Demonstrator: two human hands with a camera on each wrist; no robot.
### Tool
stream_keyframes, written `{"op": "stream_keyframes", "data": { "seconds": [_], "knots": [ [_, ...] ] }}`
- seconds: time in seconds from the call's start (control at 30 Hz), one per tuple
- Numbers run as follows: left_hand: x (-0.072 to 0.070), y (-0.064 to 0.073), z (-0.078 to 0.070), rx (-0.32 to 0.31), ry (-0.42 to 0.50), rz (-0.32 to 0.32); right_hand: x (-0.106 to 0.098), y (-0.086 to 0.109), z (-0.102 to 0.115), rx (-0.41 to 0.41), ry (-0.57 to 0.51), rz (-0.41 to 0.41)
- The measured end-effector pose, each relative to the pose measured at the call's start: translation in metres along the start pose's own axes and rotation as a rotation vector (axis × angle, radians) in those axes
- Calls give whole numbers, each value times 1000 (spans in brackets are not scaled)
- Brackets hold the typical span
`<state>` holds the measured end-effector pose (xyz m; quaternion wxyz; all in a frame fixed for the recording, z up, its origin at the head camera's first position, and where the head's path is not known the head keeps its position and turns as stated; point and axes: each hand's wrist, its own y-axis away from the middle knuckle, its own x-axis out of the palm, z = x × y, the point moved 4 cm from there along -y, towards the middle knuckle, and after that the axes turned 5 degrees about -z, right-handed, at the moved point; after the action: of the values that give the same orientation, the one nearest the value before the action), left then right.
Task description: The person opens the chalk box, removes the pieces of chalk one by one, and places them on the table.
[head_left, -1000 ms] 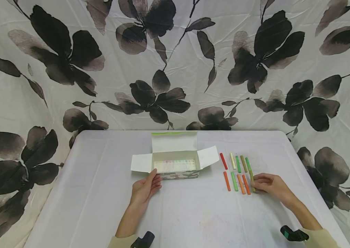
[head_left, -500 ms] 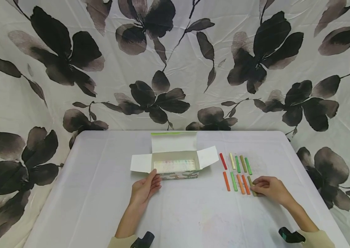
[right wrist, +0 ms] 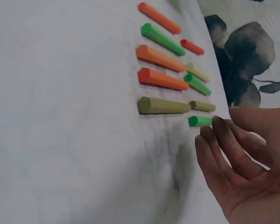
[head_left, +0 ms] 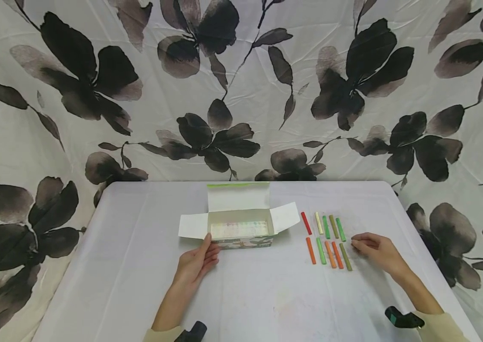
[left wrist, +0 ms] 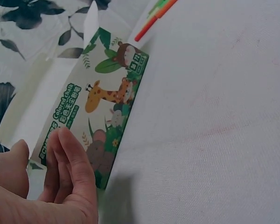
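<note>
An open cardboard chalk box [head_left: 241, 243], printed with animals and the words "Colored chalk" [left wrist: 65, 100], sits mid-table with its flaps spread. My left hand [head_left: 194, 266] grips its front left corner, thumb at the rim and fingers along the printed front. Right of the box lie two rows of chalk sticks, among them a red chalk [head_left: 306, 223] and an olive chalk [head_left: 345, 257] at the near row's right end. My right hand [head_left: 375, 251] hovers just right of the rows, fingers loosely bent and holding nothing. In the right wrist view its fingertips overlap a green chalk [right wrist: 199, 121].
Pale chalk sticks [head_left: 241, 229] lie inside the box. The white cloth-covered table [head_left: 267, 299] bears faint chalk smudges. Its back edge meets a hanging cloth [head_left: 288, 95] with dark flowers. The box's side flap [head_left: 285, 216] reaches close to the red chalk.
My right hand slid the olive chalk slightly nearer into line, then let go and moved off to the right. My left hand stays on the box.
</note>
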<state>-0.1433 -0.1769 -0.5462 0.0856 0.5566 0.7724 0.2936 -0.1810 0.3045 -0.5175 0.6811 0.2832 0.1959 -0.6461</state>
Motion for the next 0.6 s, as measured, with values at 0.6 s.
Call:
{"op": "stream_keyframes", "data": {
  "seconds": [0.6],
  "knots": [
    [-32,4,-45,112,-184,-52,-15,-21,27,-107,-194,-254]
  ]
}}
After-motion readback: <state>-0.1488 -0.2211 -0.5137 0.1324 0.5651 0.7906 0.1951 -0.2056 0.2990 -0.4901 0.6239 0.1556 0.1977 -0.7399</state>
